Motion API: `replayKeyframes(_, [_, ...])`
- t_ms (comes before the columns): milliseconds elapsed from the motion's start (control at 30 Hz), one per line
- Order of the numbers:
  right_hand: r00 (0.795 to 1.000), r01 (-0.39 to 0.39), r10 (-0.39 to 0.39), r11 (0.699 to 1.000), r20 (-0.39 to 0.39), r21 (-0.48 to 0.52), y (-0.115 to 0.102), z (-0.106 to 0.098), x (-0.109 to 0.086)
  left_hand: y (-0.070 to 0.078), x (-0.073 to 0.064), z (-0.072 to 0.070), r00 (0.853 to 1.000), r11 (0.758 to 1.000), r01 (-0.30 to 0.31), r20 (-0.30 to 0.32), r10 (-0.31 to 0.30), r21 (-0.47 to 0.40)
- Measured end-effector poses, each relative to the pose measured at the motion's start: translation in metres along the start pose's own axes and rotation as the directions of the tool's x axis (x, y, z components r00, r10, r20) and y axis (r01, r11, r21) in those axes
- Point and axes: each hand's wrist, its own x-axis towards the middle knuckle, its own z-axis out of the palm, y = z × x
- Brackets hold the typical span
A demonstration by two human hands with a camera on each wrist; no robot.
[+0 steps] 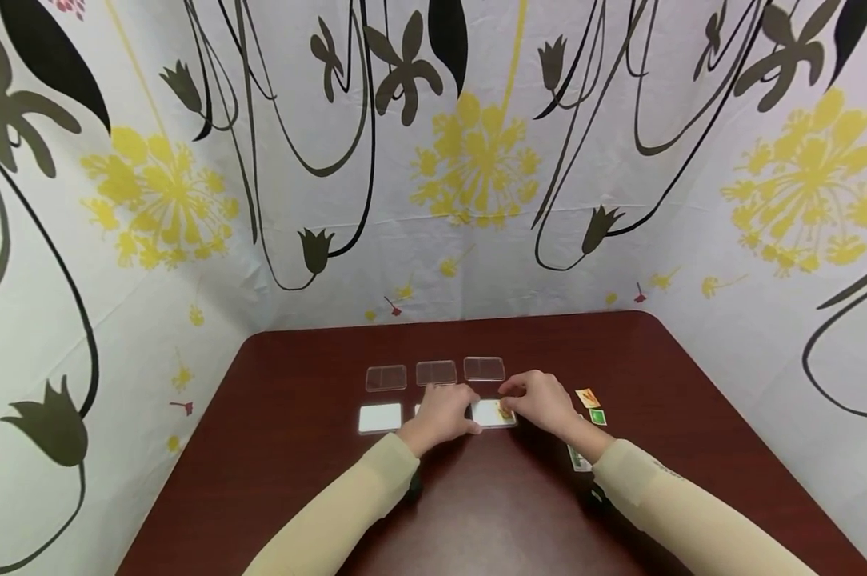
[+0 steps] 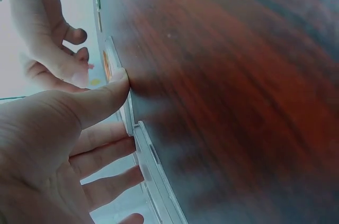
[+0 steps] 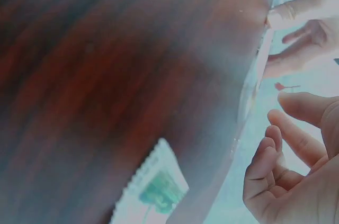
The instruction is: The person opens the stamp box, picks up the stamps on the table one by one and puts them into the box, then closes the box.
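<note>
My left hand [image 1: 444, 412] pinches the left end of a flat white case [image 1: 485, 414], thumb on its near edge. A small orange-yellow stamp [image 1: 505, 408] lies at that case's right end. Just over this end is my right hand [image 1: 541, 400]; in the right wrist view a gap shows between its thumb and bent fingers [image 3: 270, 147], with nothing held. A second white case [image 2: 159, 181] sits beside the first, mostly hidden under my left hand in the head view. Further left lies a third white case [image 1: 380, 418].
Behind the cases lie three clear plastic lids [image 1: 436, 372] in a row. To the right are an orange stamp [image 1: 588, 398], a green stamp [image 1: 597, 417] and a larger tree stamp [image 3: 159, 195], partly behind my right wrist. Patterned curtains surround the dark wooden table [image 1: 297, 480].
</note>
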Motion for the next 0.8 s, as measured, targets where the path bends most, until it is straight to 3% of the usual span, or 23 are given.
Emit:
replayKeyframes(200, [0.999, 0.038, -0.037, 0.999, -0.019, 0.034, 0.005, -0.017, -0.008, 0.0, -0.001, 0.0, 1.0, 1.0, -0.011, -0.016, 0.011, -0.006])
replayKeyframes(433, [0.999, -0.013, 0.013, 1.0, -0.037, 0.013, 0.031, -0.049, -0.024, -0.001, -0.01, 0.002, 1.0, 1.0, -0.014, -0.02, 0.015, 0.018])
replayKeyframes(800, [0.996, -0.089, 0.087, 0.994, -0.034, -0.059, 0.082, -0.087, -0.037, 0.002, -0.018, 0.003, 0.994, 0.998, 0.069, 0.079, -0.069, 0.005])
